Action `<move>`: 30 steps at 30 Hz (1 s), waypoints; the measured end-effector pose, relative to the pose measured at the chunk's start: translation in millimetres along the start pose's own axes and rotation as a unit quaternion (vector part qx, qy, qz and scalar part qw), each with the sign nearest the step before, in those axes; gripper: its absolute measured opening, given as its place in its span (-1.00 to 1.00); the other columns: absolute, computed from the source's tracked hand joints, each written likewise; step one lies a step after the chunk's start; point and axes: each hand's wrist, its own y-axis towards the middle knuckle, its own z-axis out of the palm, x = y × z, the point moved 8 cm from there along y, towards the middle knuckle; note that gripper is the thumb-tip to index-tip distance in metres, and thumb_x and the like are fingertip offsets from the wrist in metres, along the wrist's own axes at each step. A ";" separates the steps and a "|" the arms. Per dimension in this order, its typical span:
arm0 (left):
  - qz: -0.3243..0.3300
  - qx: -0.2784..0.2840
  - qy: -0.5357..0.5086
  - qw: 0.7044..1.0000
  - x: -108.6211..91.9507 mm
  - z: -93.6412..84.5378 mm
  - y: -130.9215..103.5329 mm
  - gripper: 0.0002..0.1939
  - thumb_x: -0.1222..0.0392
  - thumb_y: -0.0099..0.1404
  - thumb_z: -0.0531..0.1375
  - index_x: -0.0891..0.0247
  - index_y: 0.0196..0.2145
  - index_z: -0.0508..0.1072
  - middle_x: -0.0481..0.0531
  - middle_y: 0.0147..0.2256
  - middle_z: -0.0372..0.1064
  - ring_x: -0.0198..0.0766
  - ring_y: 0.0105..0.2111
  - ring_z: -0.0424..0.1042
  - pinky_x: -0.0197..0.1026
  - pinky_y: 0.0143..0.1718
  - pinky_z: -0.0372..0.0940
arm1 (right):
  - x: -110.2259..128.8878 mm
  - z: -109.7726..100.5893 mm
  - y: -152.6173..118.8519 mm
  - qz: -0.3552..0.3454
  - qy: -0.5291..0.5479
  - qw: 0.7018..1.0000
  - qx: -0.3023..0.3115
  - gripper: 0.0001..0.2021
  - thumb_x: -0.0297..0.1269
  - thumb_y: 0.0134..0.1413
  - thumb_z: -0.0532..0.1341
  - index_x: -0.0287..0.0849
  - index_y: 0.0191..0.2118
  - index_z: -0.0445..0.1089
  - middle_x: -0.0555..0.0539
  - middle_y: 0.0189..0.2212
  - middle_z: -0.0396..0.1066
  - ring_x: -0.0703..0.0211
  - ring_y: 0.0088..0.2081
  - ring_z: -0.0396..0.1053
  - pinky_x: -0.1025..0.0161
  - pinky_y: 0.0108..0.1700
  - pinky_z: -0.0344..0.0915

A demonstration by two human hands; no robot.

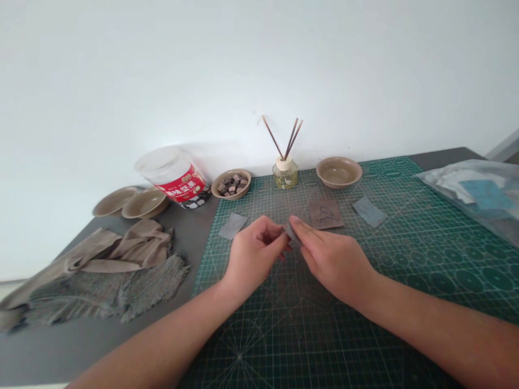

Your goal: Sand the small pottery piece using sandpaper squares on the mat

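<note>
Over a green, white-gridded cutting mat (267, 335), the person's right hand (334, 259) grips a small, thin, grey rectangular sheet (291, 233); the left hand (257, 243) curls its fingers beside it, their grasp too hidden to tell.

Four bowls (339, 174), one jar (182, 183), one bottle (285, 177), three sticks (272, 137), one bag (482, 192), two hands (339, 265), three sheets (368, 211) lying flat.

The head camera looks forward — down over the mat (263, 335)
</note>
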 end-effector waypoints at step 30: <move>0.107 -0.047 -0.035 0.993 -23.9 -15.8 -4.3 -0.83 0.22 0.24 0.33 0.25 -0.40 0.40 -0.08 -0.48 0.36 -0.38 -0.51 0.36 -0.31 -0.47 0.32 | -32.5 -3.2 6.5 0.146 0.193 0.970 0.007 -0.74 -0.35 0.28 0.17 -0.12 0.04 0.44 -0.08 -0.19 0.61 0.07 -0.27 0.58 0.20 -0.25 0.48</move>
